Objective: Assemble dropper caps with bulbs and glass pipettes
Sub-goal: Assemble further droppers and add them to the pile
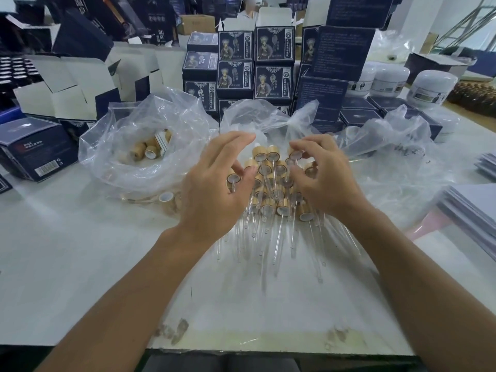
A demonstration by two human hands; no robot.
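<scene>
A worker's left hand (214, 189) pinches one assembled dropper (234, 181) while the right hand (326, 175), fingers curled, pinches a cap (296, 154) above the pile of finished droppers (273, 194) lying between both hands on the bench (80, 264). Loose caps (150, 150) wait in the bag (128, 162) beyond the left hand, so work remains.

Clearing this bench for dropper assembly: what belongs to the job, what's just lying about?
Job: pile of assembled droppers; bag of loose caps; both hands, left, right.
Lying about: printed boxes; white jars; paper stacks.
</scene>
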